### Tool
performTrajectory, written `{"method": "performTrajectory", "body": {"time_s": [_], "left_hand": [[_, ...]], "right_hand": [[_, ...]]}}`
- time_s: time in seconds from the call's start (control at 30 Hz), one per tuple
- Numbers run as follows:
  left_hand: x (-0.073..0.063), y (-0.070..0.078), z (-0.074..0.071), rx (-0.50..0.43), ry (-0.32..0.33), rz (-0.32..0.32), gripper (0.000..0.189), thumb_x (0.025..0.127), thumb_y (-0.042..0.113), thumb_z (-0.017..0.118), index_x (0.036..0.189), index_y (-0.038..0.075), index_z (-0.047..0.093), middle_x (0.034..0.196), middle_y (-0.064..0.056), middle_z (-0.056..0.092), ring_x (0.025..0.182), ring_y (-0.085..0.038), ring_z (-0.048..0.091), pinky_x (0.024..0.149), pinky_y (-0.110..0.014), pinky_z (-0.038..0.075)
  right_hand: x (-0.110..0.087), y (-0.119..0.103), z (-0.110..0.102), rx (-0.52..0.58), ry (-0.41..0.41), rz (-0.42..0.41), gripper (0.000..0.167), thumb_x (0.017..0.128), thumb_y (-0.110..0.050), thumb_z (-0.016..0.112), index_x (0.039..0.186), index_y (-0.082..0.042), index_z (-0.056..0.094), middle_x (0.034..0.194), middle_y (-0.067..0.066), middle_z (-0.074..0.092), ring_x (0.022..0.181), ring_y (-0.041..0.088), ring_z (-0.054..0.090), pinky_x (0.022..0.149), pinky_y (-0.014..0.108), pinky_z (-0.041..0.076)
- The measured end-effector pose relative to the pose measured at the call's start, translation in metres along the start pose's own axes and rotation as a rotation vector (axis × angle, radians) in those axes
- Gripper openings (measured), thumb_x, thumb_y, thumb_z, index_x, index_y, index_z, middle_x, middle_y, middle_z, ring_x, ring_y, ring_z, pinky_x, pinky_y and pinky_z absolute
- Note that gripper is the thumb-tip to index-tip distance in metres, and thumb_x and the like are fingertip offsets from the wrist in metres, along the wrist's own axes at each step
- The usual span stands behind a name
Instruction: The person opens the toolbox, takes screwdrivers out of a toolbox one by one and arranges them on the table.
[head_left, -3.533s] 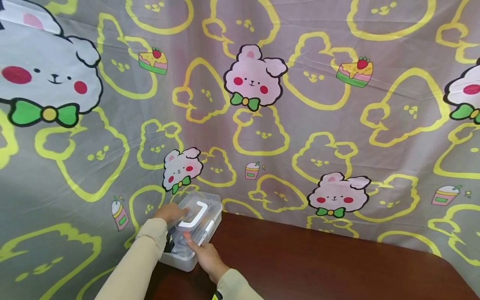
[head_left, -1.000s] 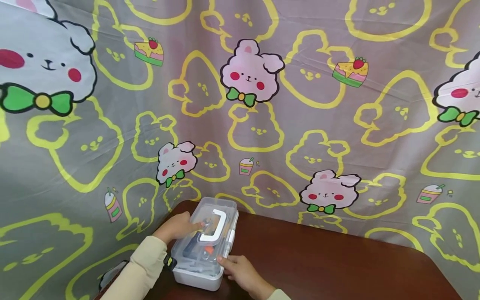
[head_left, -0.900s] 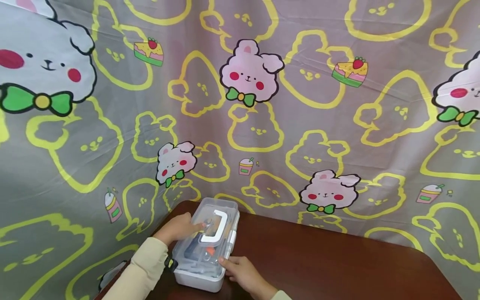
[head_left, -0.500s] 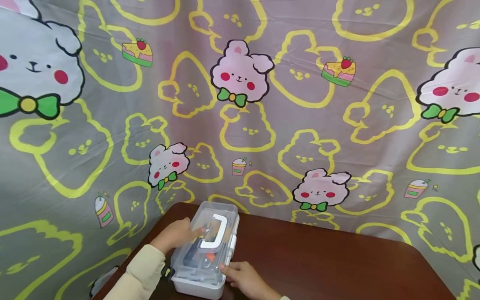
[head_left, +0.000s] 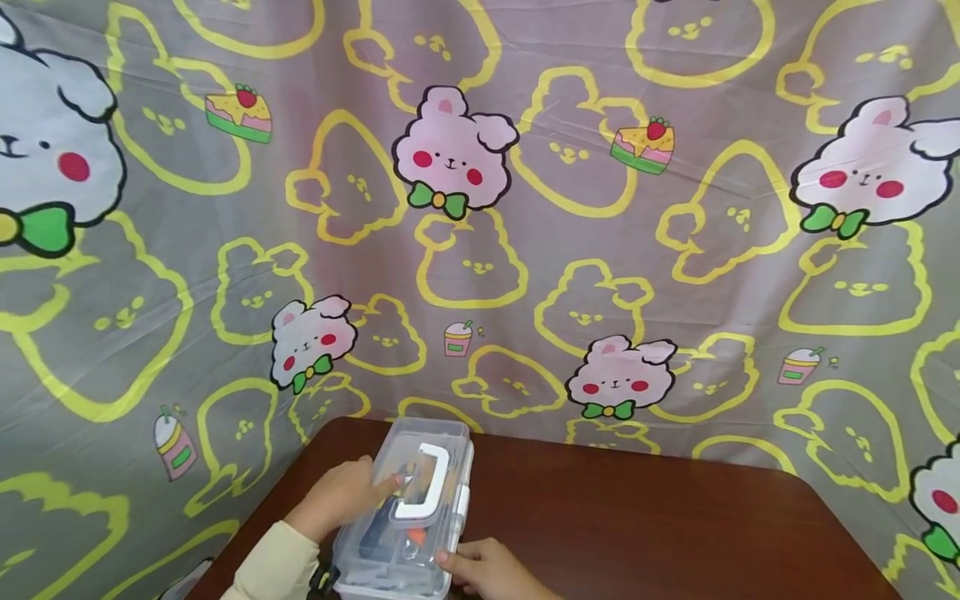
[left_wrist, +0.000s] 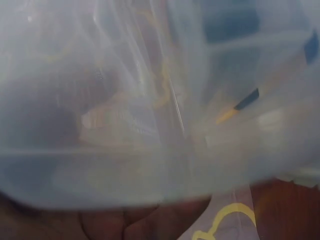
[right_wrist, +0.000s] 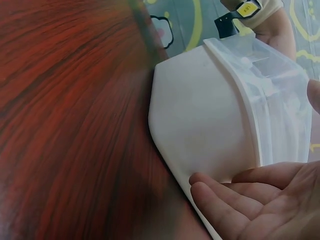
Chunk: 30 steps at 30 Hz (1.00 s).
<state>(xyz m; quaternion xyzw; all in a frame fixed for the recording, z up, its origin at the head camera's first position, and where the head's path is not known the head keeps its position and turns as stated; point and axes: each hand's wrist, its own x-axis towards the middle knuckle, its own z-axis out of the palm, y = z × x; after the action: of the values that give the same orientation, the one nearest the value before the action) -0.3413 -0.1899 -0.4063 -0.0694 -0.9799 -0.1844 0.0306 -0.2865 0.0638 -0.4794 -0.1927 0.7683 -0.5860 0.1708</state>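
A storage box (head_left: pixel 420 432) with a clear lid, white base and white carrying handle (head_left: pixel 441 482) stands on the table. Through the lid I make out a dark blue item (head_left: pixel 377 529) and something orange (head_left: pixel 417 536); their kinds are unclear. My left hand (head_left: pixel 341 497) grips the box's left side, thumb over the lid beside the handle. In the left wrist view its curled fingers (left_wrist: pixel 150 220) show below the blurred clear plastic. My right hand (head_left: pixel 491 571) holds the near right edge, thumb on the lid, and its fingers (right_wrist: pixel 225 200) lie against the white base.
The dark reddish-brown table (head_left: pixel 637 525) extends to the right of the box. Directly behind and to the left hangs a grey curtain (head_left: pixel 525 275) with rabbit drawings. A dark wristwatch (right_wrist: pixel 245 10) is on the left wrist.
Over the whole span the box has come away from the left curtain toward the right and nearer, with both hands on it. During the last second it shifts slightly right while the head view turns right.
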Motion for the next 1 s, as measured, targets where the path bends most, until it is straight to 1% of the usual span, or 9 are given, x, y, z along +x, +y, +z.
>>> {"method": "performTrajectory", "body": {"time_s": [0.17,0.3,0.4,0.5,0.57,0.67,0.77,0.87,1.0], "left_hand": [[-0.002,0.005,0.000,0.006,-0.009,-0.009,0.074,0.086,0.061,0.063,0.107,-0.010,0.061,0.086,-0.012,0.063,0.071,-0.021,0.058,0.064,-0.045,0.048],[-0.004,0.009,0.000,-0.002,-0.019,-0.001,0.072,0.086,0.061,0.062,0.105,-0.009,0.062,0.082,-0.009,0.062,0.068,-0.020,0.056,0.061,-0.044,0.047],[-0.007,0.013,0.002,0.000,-0.011,0.005,0.071,0.086,0.060,0.063,0.104,-0.009,0.062,0.082,-0.010,0.063,0.068,-0.020,0.057,0.062,-0.045,0.048],[-0.011,0.018,0.003,0.009,0.007,0.016,0.070,0.086,0.059,0.064,0.103,-0.009,0.063,0.082,-0.011,0.063,0.069,-0.022,0.058,0.064,-0.046,0.048],[-0.012,0.021,0.003,0.007,0.003,0.021,0.070,0.086,0.059,0.064,0.102,-0.009,0.063,0.082,-0.011,0.063,0.068,-0.022,0.058,0.064,-0.046,0.048],[-0.014,0.026,0.003,0.002,-0.001,0.027,0.069,0.086,0.058,0.065,0.103,-0.009,0.062,0.081,-0.011,0.063,0.067,-0.021,0.057,0.063,-0.046,0.049],[-0.015,0.030,0.004,-0.006,-0.014,0.027,0.069,0.085,0.058,0.065,0.103,-0.009,0.062,0.081,-0.010,0.062,0.066,-0.021,0.056,0.063,-0.045,0.049],[-0.015,0.033,0.007,-0.011,-0.024,0.017,0.068,0.085,0.057,0.066,0.103,-0.008,0.063,0.080,-0.010,0.061,0.066,-0.020,0.055,0.063,-0.044,0.049],[-0.017,0.035,0.010,-0.021,-0.034,0.006,0.068,0.085,0.058,0.066,0.103,-0.008,0.063,0.080,-0.010,0.061,0.066,-0.020,0.055,0.064,-0.045,0.050]], "right_hand": [[-0.003,0.005,-0.006,0.023,-0.032,-0.015,0.038,0.095,-0.040,0.062,0.107,-0.007,0.075,0.100,0.006,0.072,0.089,0.016,0.065,0.076,0.044,0.054],[-0.008,0.005,-0.010,0.018,-0.036,0.010,0.039,0.094,-0.041,0.063,0.106,-0.005,0.075,0.098,0.006,0.072,0.089,0.018,0.065,0.077,0.044,0.053],[-0.011,0.006,-0.011,0.024,-0.035,0.005,0.039,0.094,-0.040,0.063,0.105,-0.004,0.075,0.095,0.006,0.072,0.085,0.019,0.065,0.075,0.040,0.054],[-0.014,0.009,-0.014,0.021,-0.049,-0.037,0.038,0.095,-0.039,0.062,0.105,-0.004,0.075,0.091,0.005,0.073,0.081,0.016,0.065,0.072,0.033,0.054],[-0.016,0.010,-0.017,0.034,-0.073,-0.056,0.038,0.096,-0.038,0.061,0.106,-0.004,0.075,0.091,0.004,0.073,0.081,0.016,0.065,0.070,0.029,0.053],[-0.019,0.011,-0.023,0.063,-0.114,-0.051,0.039,0.098,-0.037,0.059,0.109,-0.003,0.073,0.093,0.006,0.073,0.083,0.016,0.065,0.069,0.026,0.052],[-0.023,0.011,-0.028,0.098,-0.144,-0.025,0.040,0.098,-0.037,0.058,0.112,-0.002,0.072,0.095,0.008,0.072,0.084,0.015,0.065,0.069,0.025,0.052],[-0.026,0.013,-0.031,0.085,-0.147,-0.035,0.039,0.097,-0.037,0.059,0.111,-0.002,0.072,0.093,0.007,0.072,0.081,0.012,0.064,0.068,0.023,0.051],[-0.029,0.015,-0.035,0.029,-0.143,-0.080,0.040,0.097,-0.036,0.059,0.109,-0.001,0.073,0.090,0.002,0.072,0.076,0.007,0.062,0.067,0.021,0.050]]}}
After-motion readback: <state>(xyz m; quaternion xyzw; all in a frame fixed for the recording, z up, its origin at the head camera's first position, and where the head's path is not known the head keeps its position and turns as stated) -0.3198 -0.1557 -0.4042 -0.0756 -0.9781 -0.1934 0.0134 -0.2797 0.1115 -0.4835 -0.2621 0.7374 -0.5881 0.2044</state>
